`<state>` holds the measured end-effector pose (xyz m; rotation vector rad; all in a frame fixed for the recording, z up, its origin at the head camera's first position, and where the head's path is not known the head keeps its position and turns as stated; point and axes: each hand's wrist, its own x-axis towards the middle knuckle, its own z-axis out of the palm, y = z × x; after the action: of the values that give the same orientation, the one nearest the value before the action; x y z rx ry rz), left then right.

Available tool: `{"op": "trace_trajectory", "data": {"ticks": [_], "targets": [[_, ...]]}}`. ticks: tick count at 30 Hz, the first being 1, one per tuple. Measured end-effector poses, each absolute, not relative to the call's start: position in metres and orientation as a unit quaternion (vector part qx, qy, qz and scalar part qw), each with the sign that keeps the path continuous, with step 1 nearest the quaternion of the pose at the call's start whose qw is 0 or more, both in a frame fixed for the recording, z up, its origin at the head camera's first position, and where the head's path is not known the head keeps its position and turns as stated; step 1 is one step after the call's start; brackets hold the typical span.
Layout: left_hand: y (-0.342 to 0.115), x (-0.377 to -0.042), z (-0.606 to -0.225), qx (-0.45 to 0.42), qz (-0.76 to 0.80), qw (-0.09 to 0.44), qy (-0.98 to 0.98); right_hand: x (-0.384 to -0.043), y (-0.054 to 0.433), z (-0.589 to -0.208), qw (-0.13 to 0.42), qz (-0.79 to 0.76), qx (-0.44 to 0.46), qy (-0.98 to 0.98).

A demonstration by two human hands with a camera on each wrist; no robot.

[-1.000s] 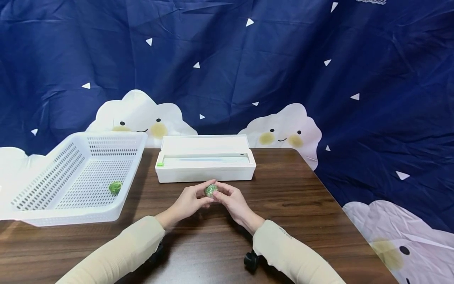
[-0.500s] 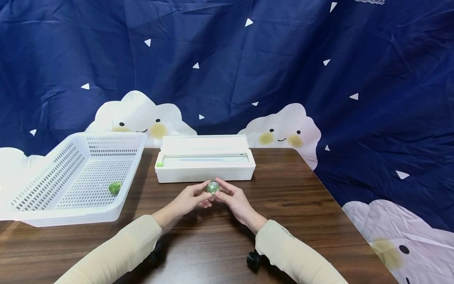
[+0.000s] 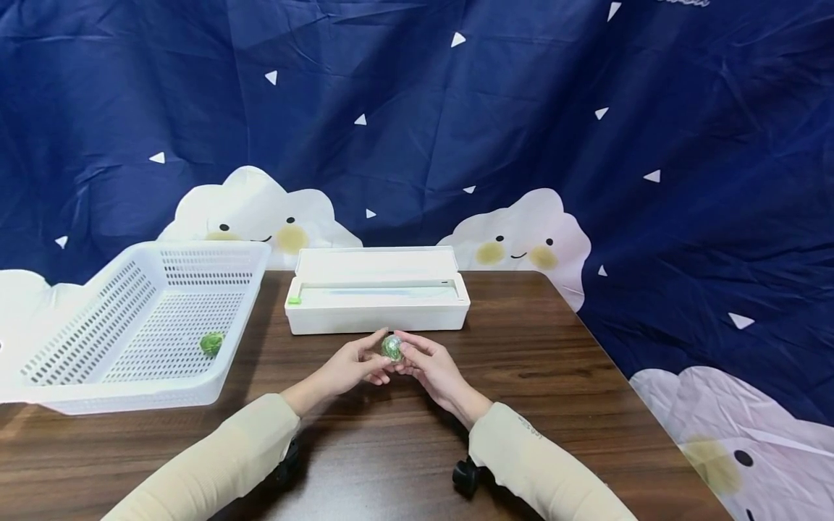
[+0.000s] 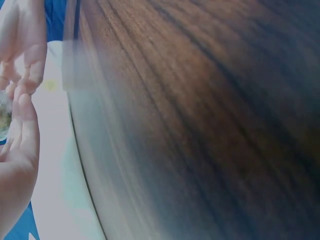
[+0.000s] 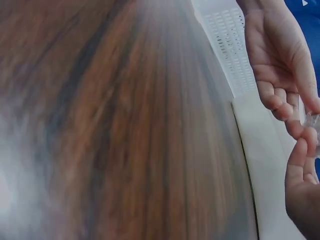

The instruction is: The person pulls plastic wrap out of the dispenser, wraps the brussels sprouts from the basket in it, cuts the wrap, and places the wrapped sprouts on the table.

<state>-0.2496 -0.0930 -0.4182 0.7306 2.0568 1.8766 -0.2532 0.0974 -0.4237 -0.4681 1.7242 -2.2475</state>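
Between the fingertips of both hands is a small leafy green ball (image 3: pixel 392 348), like a Brussels sprout, in shiny clear film. My left hand (image 3: pixel 348 365) pinches it from the left with thumb and forefinger. From the other side, my right hand (image 3: pixel 431 367) grips it, its thumb lying on the near face. Both hands are over the table just in front of a long white box. In the right wrist view, crinkled clear film (image 5: pixel 313 121) shows at the fingertips. Only a sliver of the wrapped ball (image 4: pixel 4 117) shows at the left wrist view's edge.
The long white cling film box (image 3: pixel 378 318) has its lid raised, a pale sheet (image 3: pixel 378 295) inside and a green tab (image 3: pixel 295 300) at its left end. A white perforated basket (image 3: pixel 130 396) at left holds another green ball (image 3: pixel 211 344). A dark blue curtain (image 3: pixel 404 79) hangs behind the table.
The wrapped ball has turned between the fingertips and shifted slightly right of where it was a second ago. The right thumb has moved up onto its face. Box and basket stay put.
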Motion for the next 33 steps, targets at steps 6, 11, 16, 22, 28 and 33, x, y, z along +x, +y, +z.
{"op": "trace_trajectory", "data": {"ticks": [6,11,16,22,28,33], "targets": [[-0.091,-0.249,-0.420,0.239,0.663,0.105,0.701,-0.252,0.093,-0.424,0.121,-0.785,-0.127,0.594],[-0.086,-0.248,-0.418,0.214,0.687,0.098,0.687,-0.249,0.091,-0.425,0.099,-0.797,-0.121,0.583],[-0.085,-0.248,-0.418,0.208,0.688,0.096,0.689,-0.249,0.092,-0.424,0.099,-0.801,-0.127,0.577],[-0.084,-0.249,-0.420,0.223,0.656,0.076,0.717,-0.251,0.097,-0.424,0.119,-0.793,-0.138,0.582],[-0.082,-0.246,-0.420,0.220,0.610,0.034,0.760,-0.252,0.100,-0.424,0.124,-0.772,-0.152,0.604],[-0.080,-0.245,-0.420,0.221,0.596,0.022,0.772,-0.253,0.100,-0.424,0.120,-0.759,-0.141,0.624]]}}
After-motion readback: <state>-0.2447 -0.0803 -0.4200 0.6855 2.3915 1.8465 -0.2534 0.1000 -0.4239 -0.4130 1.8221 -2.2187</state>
